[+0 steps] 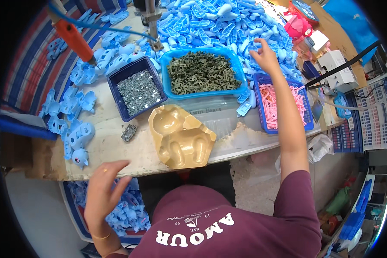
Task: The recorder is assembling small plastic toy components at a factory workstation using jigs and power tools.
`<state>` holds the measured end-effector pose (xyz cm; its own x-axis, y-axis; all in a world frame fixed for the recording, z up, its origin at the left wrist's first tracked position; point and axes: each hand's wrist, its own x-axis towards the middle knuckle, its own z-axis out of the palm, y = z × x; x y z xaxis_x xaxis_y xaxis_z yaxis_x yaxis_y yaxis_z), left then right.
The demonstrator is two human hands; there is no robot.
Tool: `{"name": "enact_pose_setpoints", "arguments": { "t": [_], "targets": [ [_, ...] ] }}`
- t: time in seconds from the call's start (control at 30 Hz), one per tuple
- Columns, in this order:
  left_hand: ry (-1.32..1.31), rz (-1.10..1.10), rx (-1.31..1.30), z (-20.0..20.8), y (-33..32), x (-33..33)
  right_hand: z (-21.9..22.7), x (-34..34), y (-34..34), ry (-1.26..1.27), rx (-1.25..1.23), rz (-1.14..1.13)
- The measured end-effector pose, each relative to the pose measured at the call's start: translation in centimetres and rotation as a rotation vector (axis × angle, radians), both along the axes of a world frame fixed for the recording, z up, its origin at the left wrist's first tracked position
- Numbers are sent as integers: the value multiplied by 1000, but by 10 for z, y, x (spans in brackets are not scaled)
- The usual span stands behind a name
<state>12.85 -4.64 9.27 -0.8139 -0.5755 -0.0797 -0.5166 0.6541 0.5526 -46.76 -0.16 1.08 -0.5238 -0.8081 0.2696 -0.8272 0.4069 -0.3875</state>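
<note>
My right hand reaches over the edge of a big pile of light blue plastic parts, its thumb and forefinger apart and nothing visible between them. Over the table's near edge, my left hand is open and holds nothing. Between the two lies a glossy tan holding mould with rounded hollows, nothing in it. Behind the mould are a bright blue tray of small dark olive pieces and a navy tray of small metal screws. A little clump of screws sits on the tabletop.
An orange electric screwdriver hangs at the upper left, near blue shell parts. A metal machine head stands at the back. Beneath my right forearm is a blue basket of pink plastic strips. More blue parts fill a bin below the table.
</note>
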Motion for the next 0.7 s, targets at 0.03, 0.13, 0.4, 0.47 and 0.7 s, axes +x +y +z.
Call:
{"name": "enact_pose_setpoints", "arguments": {
  "t": [0.03,0.13,0.4,0.47,0.7],
  "targets": [
    [130,-71,-8,-6,2,-17,16,18,5,-362,-54,43],
    [381,-214,-102,-31,11,-76,45,102,25,-856,64,340],
    [649,-384,-380,-91,21,-141,51,210,45,-1452,449,689],
    [627,-346,-344,-92,22,-132,52,168,18,-1134,433,686],
    [499,-290,-278,-91,40,-110,-6,28,-119,393,-43,186]
  ]
}}
